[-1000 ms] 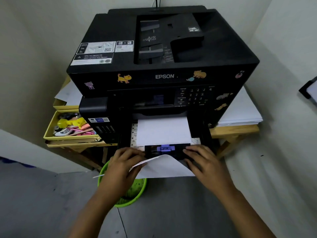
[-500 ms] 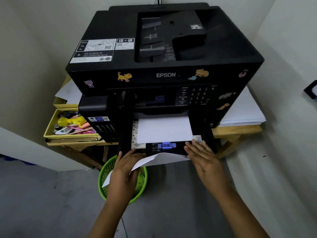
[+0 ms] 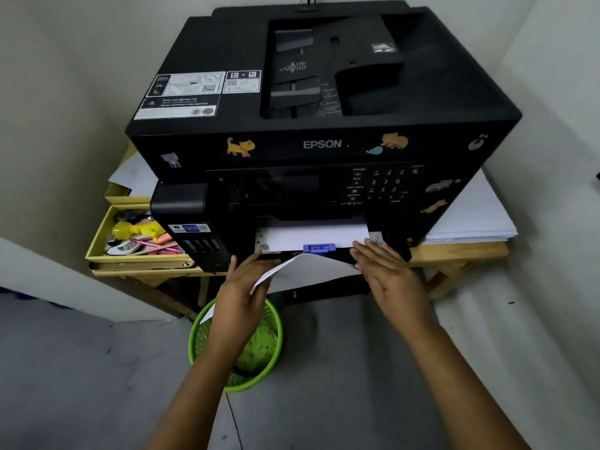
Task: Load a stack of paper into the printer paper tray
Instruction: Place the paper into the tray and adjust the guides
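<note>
Big black Epson printer (image 3: 324, 125) with cat stickers across the front, and its paper tray (image 3: 380, 238) sticks out only a little at the bottom. A flat white stack of paper (image 3: 311, 237) sits in it, up against a blue guide clip (image 3: 318, 248). One loose white sheet (image 3: 305, 271) is bowed upward right at the tray's front edge, lower left corner drooping.

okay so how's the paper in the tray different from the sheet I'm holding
The paper in the tray lies flat; the held sheet is bowed upward in the middle. The tray paper sits inside the printer, behind the blue guide; the held sheet hangs out in front of it. No hand grips the tray paper; the left hand pinches the held sheet, and the right hand lies flat at its other edge. Both are plain white.
</note>
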